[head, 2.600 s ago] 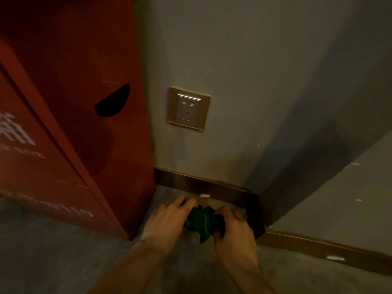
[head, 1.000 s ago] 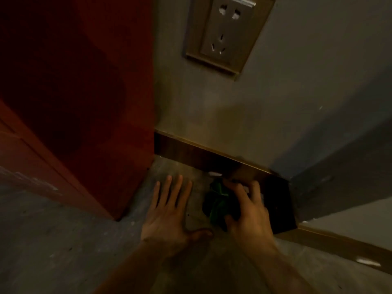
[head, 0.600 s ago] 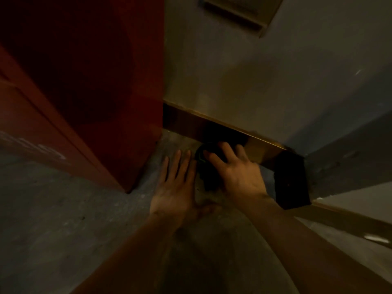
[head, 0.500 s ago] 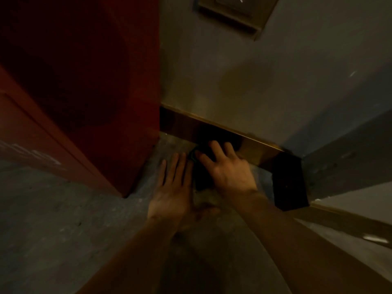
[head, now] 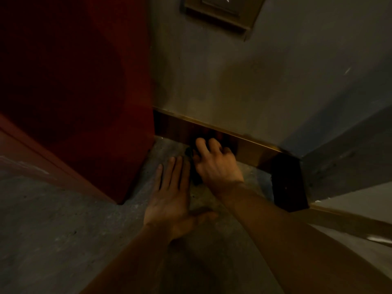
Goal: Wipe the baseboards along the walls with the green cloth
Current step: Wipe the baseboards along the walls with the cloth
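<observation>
since half a second ago the right hand [head: 216,164] has slid a little further left along the baseboard [head: 248,148] and its fingers have curled tighter, while the left hand [head: 171,200] has stayed flat on the floor [head: 53,240] in the same spot. the work sits in a narrow pocket: the red cabinet [head: 74,92] closes off the left end of the baseboard, the wall corner with its dark baseboard end [head: 288,183] closes the right, and the socket plate [head: 220,13] hangs on the wall above. open floor lies toward the camera and to the lower left; the strip of floor between cabinet and corner is mostly taken up by the two hands. the right hand is clenched around the green cloth [head: 192,164], which shows only as a dark bunch beneath the knuckles, pressed at the foot of the baseboard. the left hand is spread wide, palm down, fingers straight and together, holding nothing, its fingertips just beside the cloth
</observation>
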`<state>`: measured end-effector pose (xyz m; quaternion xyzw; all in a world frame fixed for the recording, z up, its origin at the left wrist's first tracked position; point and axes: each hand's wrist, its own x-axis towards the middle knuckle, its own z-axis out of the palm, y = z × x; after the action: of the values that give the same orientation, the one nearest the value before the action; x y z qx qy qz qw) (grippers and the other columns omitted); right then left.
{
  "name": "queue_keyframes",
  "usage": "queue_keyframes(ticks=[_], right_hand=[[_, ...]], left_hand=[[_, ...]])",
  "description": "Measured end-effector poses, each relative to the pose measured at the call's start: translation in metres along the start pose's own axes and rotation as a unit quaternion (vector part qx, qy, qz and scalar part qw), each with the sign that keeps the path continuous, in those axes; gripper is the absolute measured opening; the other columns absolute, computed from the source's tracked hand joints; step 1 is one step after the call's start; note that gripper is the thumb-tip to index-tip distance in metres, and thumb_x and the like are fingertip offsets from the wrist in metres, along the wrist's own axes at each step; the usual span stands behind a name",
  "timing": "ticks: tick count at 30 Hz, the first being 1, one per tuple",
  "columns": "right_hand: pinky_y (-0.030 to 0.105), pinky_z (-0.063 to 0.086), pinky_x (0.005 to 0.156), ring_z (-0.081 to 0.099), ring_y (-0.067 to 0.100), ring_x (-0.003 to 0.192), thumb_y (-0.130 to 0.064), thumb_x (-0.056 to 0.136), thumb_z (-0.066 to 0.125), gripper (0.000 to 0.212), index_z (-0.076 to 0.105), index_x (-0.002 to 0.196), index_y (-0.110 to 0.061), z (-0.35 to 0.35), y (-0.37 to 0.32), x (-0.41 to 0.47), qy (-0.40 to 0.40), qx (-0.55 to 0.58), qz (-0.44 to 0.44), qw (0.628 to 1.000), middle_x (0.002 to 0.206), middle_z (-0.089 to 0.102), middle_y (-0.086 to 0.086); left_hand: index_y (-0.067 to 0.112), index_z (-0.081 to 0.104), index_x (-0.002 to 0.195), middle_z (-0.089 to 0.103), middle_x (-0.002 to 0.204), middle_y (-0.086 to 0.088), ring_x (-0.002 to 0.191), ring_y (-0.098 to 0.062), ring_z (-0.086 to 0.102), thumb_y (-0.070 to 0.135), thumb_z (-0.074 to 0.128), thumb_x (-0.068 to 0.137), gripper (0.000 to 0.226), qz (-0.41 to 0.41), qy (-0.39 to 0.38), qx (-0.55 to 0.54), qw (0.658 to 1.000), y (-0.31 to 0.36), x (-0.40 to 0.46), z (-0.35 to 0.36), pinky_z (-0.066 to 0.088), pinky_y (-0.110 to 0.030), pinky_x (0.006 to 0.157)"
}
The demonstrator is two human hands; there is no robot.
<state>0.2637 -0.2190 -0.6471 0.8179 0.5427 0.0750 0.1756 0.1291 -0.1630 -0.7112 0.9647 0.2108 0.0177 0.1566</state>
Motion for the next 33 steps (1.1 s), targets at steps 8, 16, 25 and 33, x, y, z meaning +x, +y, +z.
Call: queue_keyframes(ticks=[8, 16, 25, 33], right_hand=[[0.043, 0.045, 0.070, 0.039, 0.042, 0.118, -0.014, 0.093, 0.042, 0.033, 0.063, 0.118, -0.010, 0.001, 0.013, -0.007, -0.038, -0.002, 0.012, 0.999, 0.141, 0.031, 0.015], [0.043, 0.047, 0.072, 0.034, 0.041, 0.118, -0.018, 0.092, 0.052, 0.035, 0.059, 0.127, -0.015, 0.005, 0.024, -0.018, -0.069, -0.018, 0.018, 0.997, 0.139, 0.022, 0.014], [0.041, 0.035, 0.065, 0.030, 0.041, 0.118, -0.017, 0.086, 0.057, 0.035, 0.065, 0.120, -0.023, 0.012, 0.042, -0.037, -0.118, -0.047, 0.031, 0.991, 0.141, 0.011, 0.014], [0.040, 0.035, 0.064, 0.036, 0.042, 0.117, -0.015, 0.091, 0.046, 0.036, 0.060, 0.125, -0.015, 0.010, 0.053, -0.053, -0.144, -0.057, 0.064, 0.986, 0.145, 0.021, 0.015]], left_hand=[[0.014, -0.009, 0.159, -0.018, 0.168, -0.009, 0.150, -0.022, -0.030, 0.106, 0.011, 0.065, 0.133, -0.010, -0.011, 0.022, 1.000, -0.001, 0.001, -0.001, -0.005, -0.054, 0.124], [0.013, 0.001, 0.160, -0.006, 0.169, -0.010, 0.154, -0.023, -0.020, 0.105, 0.021, 0.067, 0.132, -0.006, 0.006, 0.000, 1.000, 0.000, 0.001, 0.001, 0.005, -0.057, 0.124], [0.015, -0.004, 0.160, -0.013, 0.169, -0.008, 0.153, -0.022, -0.024, 0.105, 0.019, 0.066, 0.132, -0.004, 0.007, -0.005, 1.000, 0.000, 0.000, 0.003, 0.002, -0.056, 0.125], [0.014, -0.001, 0.160, -0.009, 0.169, -0.010, 0.154, -0.024, -0.020, 0.103, 0.023, 0.068, 0.130, 0.002, 0.006, 0.005, 1.000, -0.002, 0.002, 0.006, 0.004, -0.058, 0.124]])
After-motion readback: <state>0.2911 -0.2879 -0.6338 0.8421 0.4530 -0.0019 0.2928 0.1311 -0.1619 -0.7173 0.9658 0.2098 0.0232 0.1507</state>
